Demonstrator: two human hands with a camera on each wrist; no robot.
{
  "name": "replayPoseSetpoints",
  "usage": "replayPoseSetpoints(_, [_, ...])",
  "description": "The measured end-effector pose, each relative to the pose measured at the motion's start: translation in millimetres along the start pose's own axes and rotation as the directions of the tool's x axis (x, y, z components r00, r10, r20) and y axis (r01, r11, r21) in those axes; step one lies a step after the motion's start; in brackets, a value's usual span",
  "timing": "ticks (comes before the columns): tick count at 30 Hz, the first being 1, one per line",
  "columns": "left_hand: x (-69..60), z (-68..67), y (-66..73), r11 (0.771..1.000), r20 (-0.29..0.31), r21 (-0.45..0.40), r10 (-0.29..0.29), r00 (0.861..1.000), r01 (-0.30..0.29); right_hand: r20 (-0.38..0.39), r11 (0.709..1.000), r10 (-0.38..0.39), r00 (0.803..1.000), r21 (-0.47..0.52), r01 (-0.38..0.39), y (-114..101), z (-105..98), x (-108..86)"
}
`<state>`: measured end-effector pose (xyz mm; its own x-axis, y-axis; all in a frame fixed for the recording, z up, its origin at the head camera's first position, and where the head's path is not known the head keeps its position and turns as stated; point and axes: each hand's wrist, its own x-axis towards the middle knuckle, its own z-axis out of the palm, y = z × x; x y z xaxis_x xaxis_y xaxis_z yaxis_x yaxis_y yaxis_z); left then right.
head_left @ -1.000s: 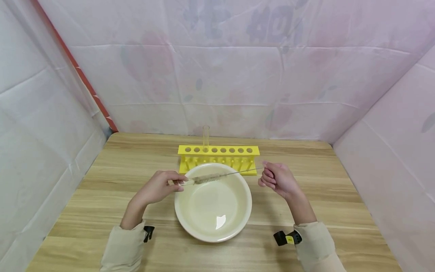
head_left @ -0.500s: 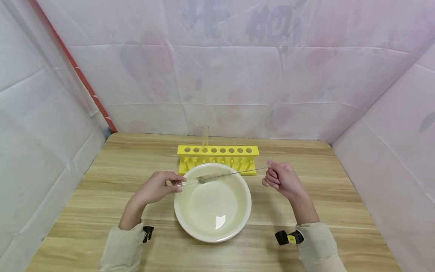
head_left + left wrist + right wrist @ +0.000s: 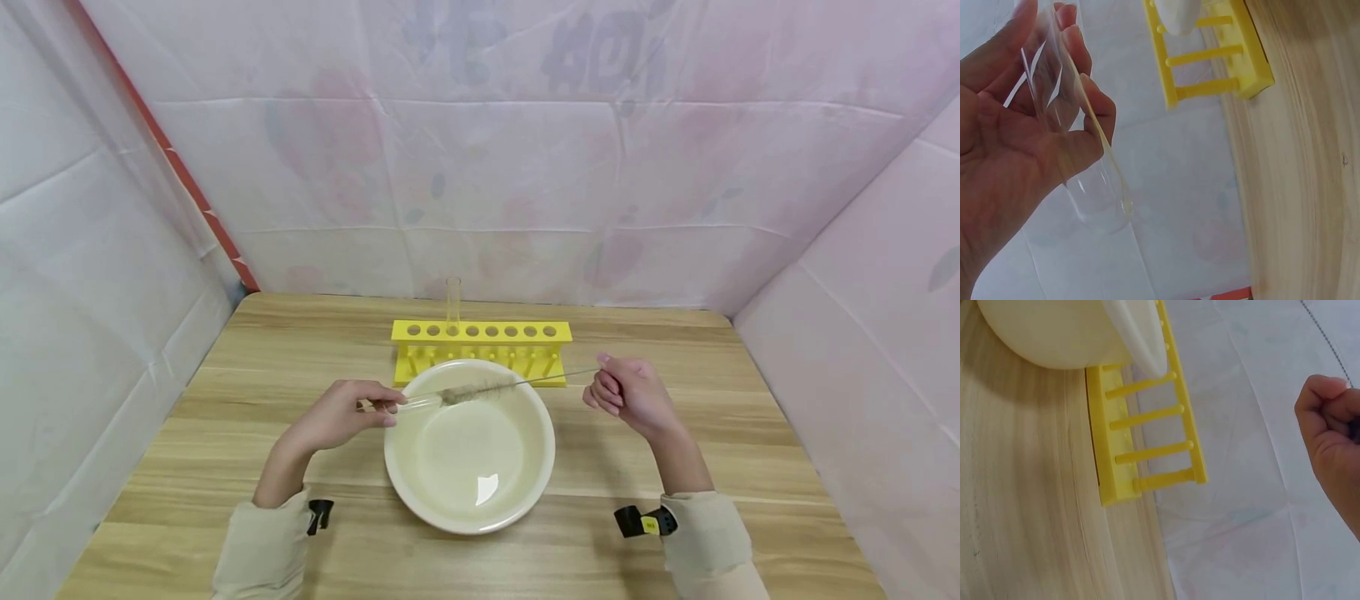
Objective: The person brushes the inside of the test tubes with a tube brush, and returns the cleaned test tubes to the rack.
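Note:
Above the left rim of a cream basin (image 3: 468, 467), my left hand (image 3: 341, 415) holds a clear glass tube (image 3: 420, 403) between thumb and fingers; the left wrist view shows the tube's rounded end (image 3: 1104, 209) beyond the palm. A brush with brownish bristles (image 3: 472, 392) lies at the tube's right end, over the basin; how much of it is inside I cannot tell. My right hand (image 3: 637, 398) pinches the brush's thin twisted wire (image 3: 555, 377), and in the right wrist view that hand (image 3: 1335, 431) has its fingers curled by the wire (image 3: 1324, 337).
Behind the basin stands a yellow rack (image 3: 480, 332) with a row of holes and pegs. One clear test tube (image 3: 453, 304) stands upright in it. Wood tabletop (image 3: 225, 433) surrounds these things, and pale cloth walls (image 3: 510, 167) enclose the table.
My right hand has moved rightward with the wire, and the bristles have shifted right over the basin. My left hand has drawn slightly left with the tube, more of which shows clear of bristles.

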<state>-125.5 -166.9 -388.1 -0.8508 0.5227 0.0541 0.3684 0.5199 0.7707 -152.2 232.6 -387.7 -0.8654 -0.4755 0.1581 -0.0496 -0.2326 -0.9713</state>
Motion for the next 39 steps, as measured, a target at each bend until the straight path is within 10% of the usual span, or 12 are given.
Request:
replayPoseSetpoints(5, [-1.7, -2.4, 2.3, 1.000, 0.004, -0.025, -0.008, 1.000, 0.008, 0.034, 0.997, -0.074, 0.997, 0.000, 0.074, 2.0, -2.4, -0.4])
replayPoseSetpoints(10, [-1.7, -2.6, 3.2, 1.000, -0.025, -0.005, -0.002, 1.000, 0.002, -0.016, 1.000, 0.025, 1.000, 0.020, -0.024, -2.2, -6.2, -0.6])
replayPoseSetpoints(18, [-26.5, -14.1, -16.4, 0.991, -0.185, 0.110, -0.053, 0.981, 0.074, -0.080, 0.889, 0.097, 0.992, 0.456, -0.050, -15.7, -37.9, -20.6])
replayPoseSetpoints(39, [-32.3, -6.6, -18.2, 0.975, -0.242, 0.089, -0.176, 0.954, 0.203, -0.041, 0.928, 0.069, 0.997, 0.370, -0.049, 3.2, -34.2, -24.8])
